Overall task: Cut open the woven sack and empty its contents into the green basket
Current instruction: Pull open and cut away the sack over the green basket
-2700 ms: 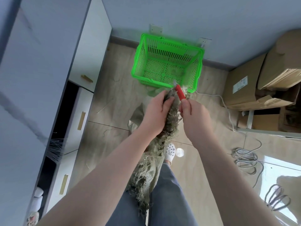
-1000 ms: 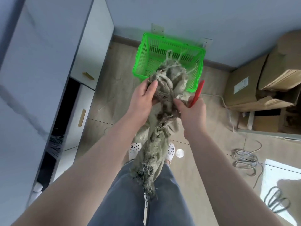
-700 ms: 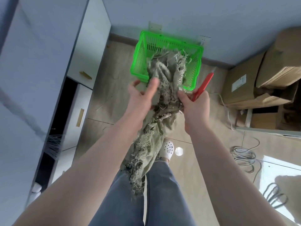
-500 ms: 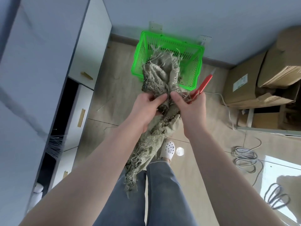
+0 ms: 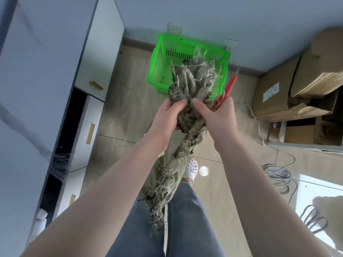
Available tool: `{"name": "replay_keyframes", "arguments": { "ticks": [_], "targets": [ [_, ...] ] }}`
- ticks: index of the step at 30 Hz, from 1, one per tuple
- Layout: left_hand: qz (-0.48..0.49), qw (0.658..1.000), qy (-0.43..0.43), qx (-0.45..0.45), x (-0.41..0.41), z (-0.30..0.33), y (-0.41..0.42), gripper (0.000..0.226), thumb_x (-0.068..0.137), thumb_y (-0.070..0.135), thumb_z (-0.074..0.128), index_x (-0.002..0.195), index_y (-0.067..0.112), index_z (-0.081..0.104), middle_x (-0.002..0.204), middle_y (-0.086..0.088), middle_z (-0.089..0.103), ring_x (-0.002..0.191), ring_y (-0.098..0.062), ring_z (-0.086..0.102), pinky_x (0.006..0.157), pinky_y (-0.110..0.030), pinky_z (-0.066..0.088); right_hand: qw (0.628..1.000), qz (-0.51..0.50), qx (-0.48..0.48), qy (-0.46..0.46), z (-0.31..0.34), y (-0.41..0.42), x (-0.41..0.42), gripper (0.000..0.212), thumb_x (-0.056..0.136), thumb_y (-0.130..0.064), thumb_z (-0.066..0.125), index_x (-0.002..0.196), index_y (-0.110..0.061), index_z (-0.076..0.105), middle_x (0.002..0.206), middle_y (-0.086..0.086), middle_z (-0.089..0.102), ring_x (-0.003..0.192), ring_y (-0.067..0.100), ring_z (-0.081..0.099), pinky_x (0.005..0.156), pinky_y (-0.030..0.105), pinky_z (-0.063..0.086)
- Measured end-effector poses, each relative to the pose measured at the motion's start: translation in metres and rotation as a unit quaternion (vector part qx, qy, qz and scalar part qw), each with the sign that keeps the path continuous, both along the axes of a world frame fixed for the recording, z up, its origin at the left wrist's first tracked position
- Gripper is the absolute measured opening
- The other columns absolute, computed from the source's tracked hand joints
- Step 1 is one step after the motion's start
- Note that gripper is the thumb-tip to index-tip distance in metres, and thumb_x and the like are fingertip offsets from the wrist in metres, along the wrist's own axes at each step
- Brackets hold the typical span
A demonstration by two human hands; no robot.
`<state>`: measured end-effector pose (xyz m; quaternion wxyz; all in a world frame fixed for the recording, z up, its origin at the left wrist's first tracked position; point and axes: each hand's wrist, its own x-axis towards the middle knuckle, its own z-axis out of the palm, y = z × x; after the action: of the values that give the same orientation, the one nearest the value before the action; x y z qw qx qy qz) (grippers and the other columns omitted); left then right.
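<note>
White cabinets point(image 5: 89, 75) with brass handles point(image 5: 90, 131) stand at nine o'clock. Stacked cardboard boxes point(image 5: 304, 86) sit at three o'clock against the wall. Coiled grey cables point(image 5: 278, 178) lie on the wood-look floor point(image 5: 130, 112) at four o'clock. Two wall sockets point(image 5: 174, 30) sit at twelve o'clock.

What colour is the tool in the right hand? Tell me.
Red: the cutter sticks up from the right hand, beside the sack. Head view, the only one.
</note>
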<state>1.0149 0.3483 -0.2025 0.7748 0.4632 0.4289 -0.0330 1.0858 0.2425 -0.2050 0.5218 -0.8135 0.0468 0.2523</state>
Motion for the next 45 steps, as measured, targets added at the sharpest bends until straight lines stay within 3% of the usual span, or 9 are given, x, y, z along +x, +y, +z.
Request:
{"name": "replay_keyframes", "arguments": {
  "ticks": [5,10,16,22,27,31,36,40,45],
  "targets": [
    [-0.033,0.994,0.033,0.102,0.001,-0.009,-0.005,0.029,0.084,0.034,0.072,0.103,0.012,0.067,0.097,-0.006,0.075,0.090,-0.022,0.073,0.088,-0.043,0.057,0.991,0.033,-0.030,-0.129,-0.006,0.010,-0.011,0.029,0.089,-0.011,0.065,0.098,-0.012,0.038,0.082,-0.015,0.046,0.071,-0.012,0.050,0.062,0.008,0.038],
    [-0.081,0.947,0.031,0.309,-0.001,-0.014,-0.007,0.027,0.093,0.035,0.060,0.101,0.009,0.063,0.095,-0.003,0.072,0.086,-0.020,0.067,0.079,-0.037,0.053,0.983,0.044,-0.018,-0.177,-0.010,0.006,-0.010,0.031,0.085,-0.004,0.067,0.105,-0.003,0.043,0.088,-0.003,0.050,0.073,0.005,0.045,0.067,0.007,0.039],
    [0.024,0.988,-0.002,0.150,0.000,-0.015,-0.008,0.019,0.092,0.025,0.063,0.105,0.013,0.065,0.101,-0.006,0.074,0.095,-0.022,0.071,0.089,-0.047,0.055,0.990,0.013,0.017,-0.139,-0.013,0.004,0.003,0.040,0.083,-0.007,0.071,0.112,-0.012,0.044,0.094,-0.012,0.054,0.091,0.009,0.056,0.080,0.012,0.044],
    [0.032,0.997,-0.024,0.067,0.000,-0.012,-0.009,0.021,0.098,0.019,0.055,0.117,0.012,0.060,0.112,-0.008,0.071,0.104,-0.021,0.068,0.092,-0.036,0.055,0.992,0.048,-0.044,-0.105,-0.007,-0.002,0.009,0.037,0.085,-0.023,0.073,0.107,-0.014,0.045,0.089,-0.014,0.054,0.080,-0.004,0.054,0.071,0.012,0.046],
    [0.021,0.999,-0.002,0.037,-0.010,-0.016,-0.003,0.017,0.098,0.024,0.055,0.113,0.021,0.061,0.113,0.002,0.072,0.105,-0.015,0.068,0.099,-0.041,0.050,0.984,0.058,-0.108,-0.128,0.015,-0.025,-0.006,0.037,0.100,-0.046,0.039,0.089,-0.011,0.045,0.078,0.001,0.050,0.067,0.014,0.045,0.060,0.032,0.035],
    [0.021,1.000,-0.004,-0.012,-0.015,-0.017,0.001,0.016,0.093,0.011,0.061,0.103,0.023,0.063,0.105,0.001,0.074,0.100,-0.018,0.069,0.094,-0.040,0.052,0.980,0.102,-0.094,-0.144,0.040,-0.028,-0.045,0.039,0.098,-0.040,0.028,0.072,-0.017,0.047,0.061,-0.005,0.045,0.051,0.005,0.038,0.048,0.025,0.028],
    [0.029,0.999,-0.015,0.013,-0.020,-0.020,0.001,0.017,0.091,0.010,0.060,0.109,0.011,0.061,0.104,-0.011,0.070,0.091,-0.030,0.065,0.071,-0.040,0.051,0.956,0.220,-0.192,-0.037,0.032,-0.022,-0.072,0.040,0.103,-0.033,0.030,0.075,-0.014,0.051,0.061,-0.002,0.048,0.053,0.013,0.042,0.048,0.031,0.030],
    [0.025,0.999,-0.026,0.041,-0.023,-0.022,0.002,0.023,0.088,0.018,0.064,0.109,0.012,0.061,0.109,-0.014,0.070,0.104,-0.039,0.065,0.079,-0.048,0.049,0.941,0.240,-0.238,-0.028,0.025,-0.022,-0.067,0.038,0.104,-0.031,0.029,0.079,-0.015,0.051,0.065,-0.003,0.050,0.057,0.011,0.044,0.049,0.024,0.031],
    [0.029,0.997,-0.035,0.056,-0.026,-0.022,0.003,0.017,0.091,0.013,0.064,0.108,0.010,0.062,0.096,-0.008,0.072,0.091,-0.029,0.069,0.070,-0.038,0.053,0.933,0.247,-0.261,-0.026,0.023,-0.021,-0.064,0.039,0.105,-0.030,0.028,0.084,-0.012,0.056,0.065,-0.004,0.049,0.058,0.011,0.044,0.049,0.020,0.030]
  ]
}}
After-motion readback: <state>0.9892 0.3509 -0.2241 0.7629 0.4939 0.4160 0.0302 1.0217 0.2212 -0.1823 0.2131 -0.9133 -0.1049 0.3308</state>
